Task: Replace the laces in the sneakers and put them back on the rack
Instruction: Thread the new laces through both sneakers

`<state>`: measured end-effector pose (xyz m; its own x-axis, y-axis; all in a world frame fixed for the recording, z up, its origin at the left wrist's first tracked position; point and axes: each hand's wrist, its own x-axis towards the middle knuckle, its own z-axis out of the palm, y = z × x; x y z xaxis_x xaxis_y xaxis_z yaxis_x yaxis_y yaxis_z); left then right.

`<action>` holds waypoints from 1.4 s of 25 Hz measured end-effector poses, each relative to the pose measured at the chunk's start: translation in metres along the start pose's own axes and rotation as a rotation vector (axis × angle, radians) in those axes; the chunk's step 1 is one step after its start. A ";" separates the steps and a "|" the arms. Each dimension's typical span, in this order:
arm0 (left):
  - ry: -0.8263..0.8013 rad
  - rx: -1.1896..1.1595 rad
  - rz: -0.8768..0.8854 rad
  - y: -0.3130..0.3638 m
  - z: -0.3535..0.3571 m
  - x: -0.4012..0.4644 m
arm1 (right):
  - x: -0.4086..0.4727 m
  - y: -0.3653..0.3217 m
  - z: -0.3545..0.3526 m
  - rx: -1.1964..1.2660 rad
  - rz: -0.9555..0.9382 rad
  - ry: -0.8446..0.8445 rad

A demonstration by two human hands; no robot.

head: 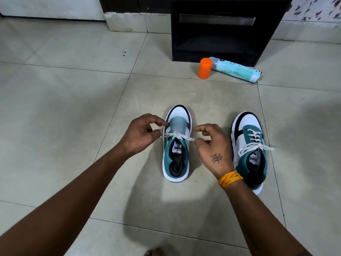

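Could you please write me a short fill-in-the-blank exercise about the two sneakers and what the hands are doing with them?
1. Both hands, the left hand and the right hand, pinch the ends of a ____ lace.
2. The sneaker being tied lies to the ____ of the finished sneaker.
3. The cap standing near the black rack is ____.
4. The right wrist wears a ____ thread band.

Missing words: white; left; orange; yellow
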<state>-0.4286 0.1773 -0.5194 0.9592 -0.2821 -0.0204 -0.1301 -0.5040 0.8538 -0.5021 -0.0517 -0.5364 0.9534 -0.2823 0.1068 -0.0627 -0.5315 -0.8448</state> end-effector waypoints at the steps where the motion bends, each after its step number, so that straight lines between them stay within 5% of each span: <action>1: 0.029 -0.024 0.006 0.005 0.001 -0.001 | 0.001 -0.003 0.000 0.002 -0.024 0.005; 11: 0.287 -0.149 -0.196 0.030 0.048 -0.042 | -0.014 -0.008 0.002 0.064 0.023 0.055; 20: 0.338 0.079 -0.193 0.016 0.083 -0.064 | -0.046 0.024 -0.094 -0.126 0.131 0.550; 26: 0.397 -0.027 -0.301 0.014 0.096 -0.067 | -0.052 0.062 -0.111 -0.189 0.440 0.452; 35: 0.552 -0.162 -0.270 0.022 0.102 -0.062 | -0.045 0.059 -0.096 -0.210 0.364 0.474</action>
<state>-0.5169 0.1001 -0.5525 0.9466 0.3221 -0.0116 0.1325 -0.3561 0.9250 -0.5771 -0.1473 -0.5411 0.6287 -0.7721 0.0931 -0.4609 -0.4663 -0.7551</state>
